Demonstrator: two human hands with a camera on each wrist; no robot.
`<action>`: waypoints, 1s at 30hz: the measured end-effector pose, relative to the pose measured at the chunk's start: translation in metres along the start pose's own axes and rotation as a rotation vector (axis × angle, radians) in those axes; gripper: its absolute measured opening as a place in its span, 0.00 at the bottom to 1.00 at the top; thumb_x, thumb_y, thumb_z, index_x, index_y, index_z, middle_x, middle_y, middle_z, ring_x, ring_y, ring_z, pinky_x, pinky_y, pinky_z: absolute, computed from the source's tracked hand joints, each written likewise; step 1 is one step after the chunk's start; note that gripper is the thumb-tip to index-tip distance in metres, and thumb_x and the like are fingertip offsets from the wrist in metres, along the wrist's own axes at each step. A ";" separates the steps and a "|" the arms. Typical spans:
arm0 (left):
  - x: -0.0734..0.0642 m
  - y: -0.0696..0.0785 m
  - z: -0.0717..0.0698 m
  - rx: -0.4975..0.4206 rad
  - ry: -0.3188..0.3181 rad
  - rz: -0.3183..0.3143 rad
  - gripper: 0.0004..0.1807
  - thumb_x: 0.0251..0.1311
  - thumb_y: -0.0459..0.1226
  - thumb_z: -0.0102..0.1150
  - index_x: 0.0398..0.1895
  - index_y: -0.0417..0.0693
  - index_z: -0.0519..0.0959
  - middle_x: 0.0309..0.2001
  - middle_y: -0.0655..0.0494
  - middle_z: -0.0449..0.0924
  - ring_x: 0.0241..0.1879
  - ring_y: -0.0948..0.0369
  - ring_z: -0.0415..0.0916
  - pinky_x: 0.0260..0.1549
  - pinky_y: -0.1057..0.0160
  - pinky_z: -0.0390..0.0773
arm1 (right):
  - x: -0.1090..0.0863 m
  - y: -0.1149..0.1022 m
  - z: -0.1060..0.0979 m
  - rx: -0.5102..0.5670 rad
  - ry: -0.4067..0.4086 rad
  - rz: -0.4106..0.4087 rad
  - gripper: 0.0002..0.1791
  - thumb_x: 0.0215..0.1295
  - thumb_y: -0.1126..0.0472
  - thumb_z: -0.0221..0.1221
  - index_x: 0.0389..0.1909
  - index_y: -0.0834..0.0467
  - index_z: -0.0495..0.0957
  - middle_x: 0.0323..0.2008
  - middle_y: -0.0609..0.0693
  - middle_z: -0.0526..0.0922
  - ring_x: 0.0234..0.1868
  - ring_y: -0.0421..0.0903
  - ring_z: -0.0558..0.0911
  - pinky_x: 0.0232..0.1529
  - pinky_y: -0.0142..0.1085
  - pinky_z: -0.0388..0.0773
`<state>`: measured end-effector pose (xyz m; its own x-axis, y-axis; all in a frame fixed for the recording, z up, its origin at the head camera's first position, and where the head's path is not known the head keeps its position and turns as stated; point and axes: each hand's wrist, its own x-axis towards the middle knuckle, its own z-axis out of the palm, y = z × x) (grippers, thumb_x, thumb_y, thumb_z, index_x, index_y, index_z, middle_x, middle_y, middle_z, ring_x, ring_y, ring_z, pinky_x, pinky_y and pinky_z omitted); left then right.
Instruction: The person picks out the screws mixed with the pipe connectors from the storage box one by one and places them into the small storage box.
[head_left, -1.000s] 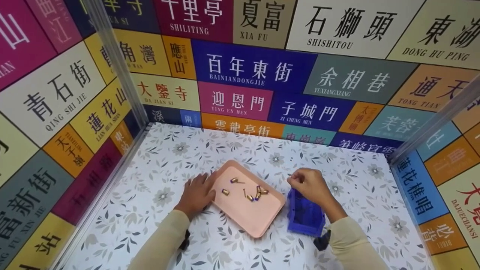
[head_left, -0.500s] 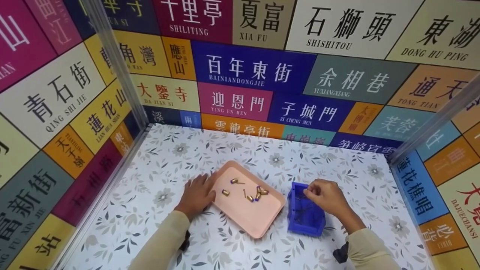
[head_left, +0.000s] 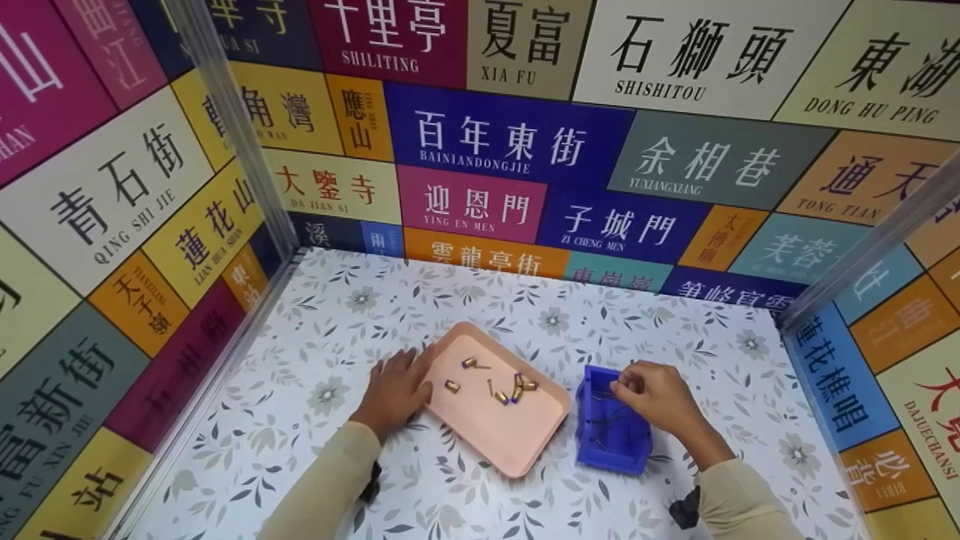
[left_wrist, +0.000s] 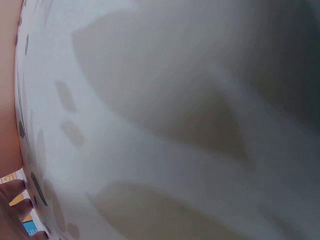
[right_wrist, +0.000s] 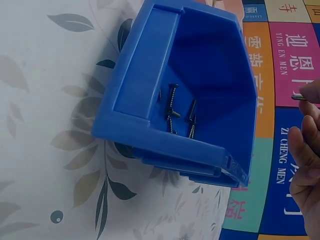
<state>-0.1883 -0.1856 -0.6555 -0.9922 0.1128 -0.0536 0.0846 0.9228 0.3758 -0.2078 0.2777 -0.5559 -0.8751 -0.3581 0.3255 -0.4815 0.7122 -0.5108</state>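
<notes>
My left hand [head_left: 391, 391] lies with extended fingers against the left rim of a pink tray [head_left: 510, 446]. Inside the tray are several short brass-coloured cylinders [head_left: 451, 386] with bluish ends, and a couple of thin screw-like pieces [head_left: 491, 387]. Over the far right part of a blue plastic bin [head_left: 619, 456], my right hand [head_left: 660, 394] pinches a small dark screw [right_wrist: 299, 98] between thumb and fingertip. The right wrist view shows several dark screws [right_wrist: 171, 100] on the bin's floor. Only some fingertips [left_wrist: 14, 192] of the left hand appear in the left wrist view.
The table [head_left: 420, 480] has a white leaf-and-flower cover. Walls with coloured sign panels [head_left: 510, 135] enclose it at the back and both sides. The bin stands just right of the tray, a narrow gap between them.
My right hand has moved right from the bin's far left corner to its right side, uncovering the bin's inside. Over the last half second it barely moves. My left hand and the tray stay put.
</notes>
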 end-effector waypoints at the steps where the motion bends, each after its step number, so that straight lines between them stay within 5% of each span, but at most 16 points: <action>1: 0.000 0.000 0.000 -0.001 -0.002 -0.001 0.37 0.74 0.56 0.39 0.83 0.72 0.44 0.81 0.52 0.55 0.81 0.49 0.51 0.77 0.37 0.47 | 0.000 0.001 0.000 0.000 0.000 0.003 0.12 0.56 0.61 0.74 0.21 0.48 0.79 0.19 0.36 0.73 0.21 0.33 0.70 0.24 0.30 0.68; 20: -0.001 -0.002 0.000 0.040 0.045 0.064 0.36 0.75 0.54 0.40 0.84 0.67 0.46 0.78 0.48 0.61 0.78 0.46 0.57 0.73 0.34 0.54 | -0.005 0.009 0.000 -0.013 -0.020 0.005 0.12 0.56 0.61 0.74 0.22 0.47 0.80 0.19 0.36 0.74 0.21 0.32 0.70 0.24 0.30 0.69; 30: 0.000 -0.001 0.000 0.030 -0.003 0.019 0.37 0.74 0.56 0.39 0.84 0.70 0.43 0.81 0.51 0.56 0.80 0.48 0.52 0.76 0.36 0.49 | -0.003 0.007 0.005 0.007 0.010 -0.004 0.12 0.54 0.62 0.74 0.21 0.48 0.80 0.19 0.36 0.73 0.21 0.33 0.70 0.24 0.30 0.69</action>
<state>-0.1889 -0.1869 -0.6558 -0.9901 0.1316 -0.0489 0.1065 0.9309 0.3493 -0.2088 0.2810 -0.5649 -0.8729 -0.3548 0.3350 -0.4850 0.7066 -0.5153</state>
